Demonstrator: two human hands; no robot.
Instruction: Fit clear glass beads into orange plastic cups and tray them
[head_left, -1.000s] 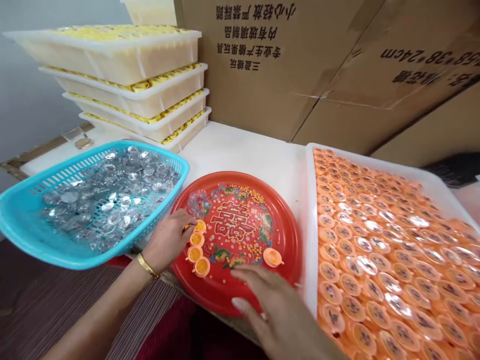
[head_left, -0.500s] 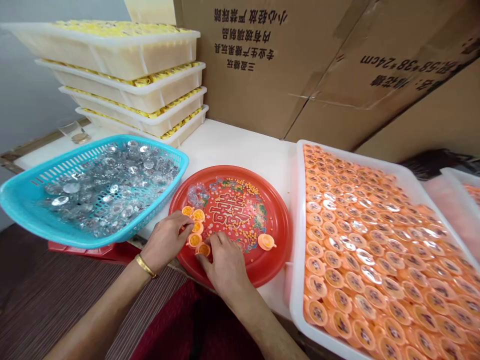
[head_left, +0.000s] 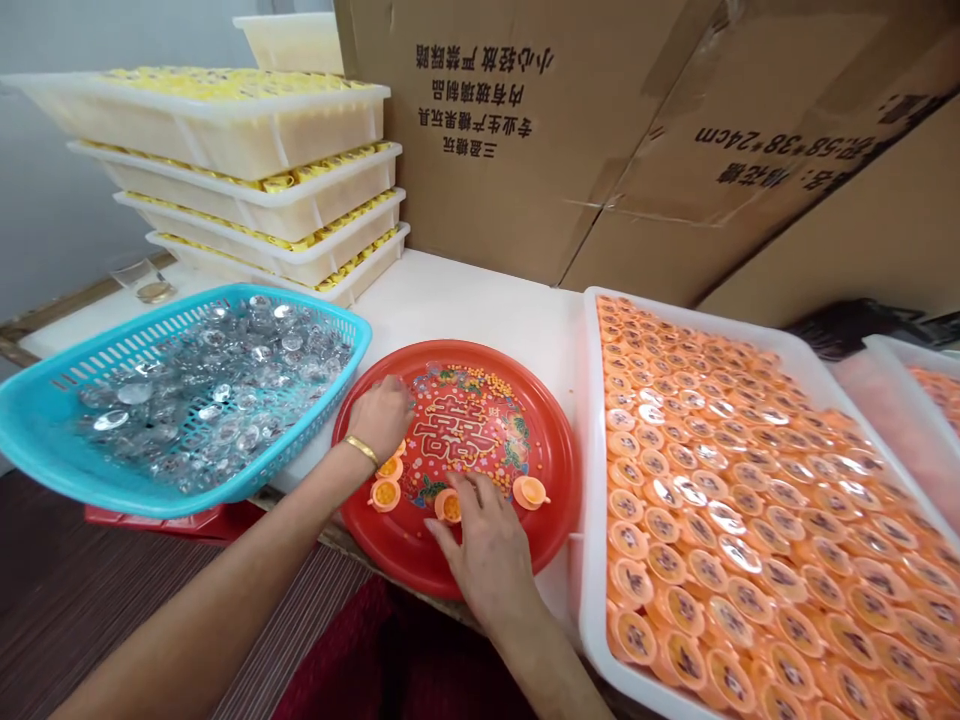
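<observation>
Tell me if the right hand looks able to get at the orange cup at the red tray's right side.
Likely yes: that orange cup sits close beside the right hand on the red tray, with nothing visible between them. The hand seems to hold another cup, though, which may hinder a grasp.

upside down, black print on the tall brown cardboard (head_left: pixel 487 210) reads "小心轻放 严禁踩踏", "内有玻璃制品" and "58*38*24cm"; the round red plastic tray (head_left: pixel 435 562) bears "囍".

The one head-worn view looked forward and down from above the left hand (head_left: pixel 381 415) and right hand (head_left: pixel 491 540), close enough that the red tray (head_left: pixel 555 440) sat near mid-frame. It faced across the white surface (head_left: pixel 465 308) to the cardboard boxes (head_left: pixel 480 210) standing behind (cropped at the top).
</observation>
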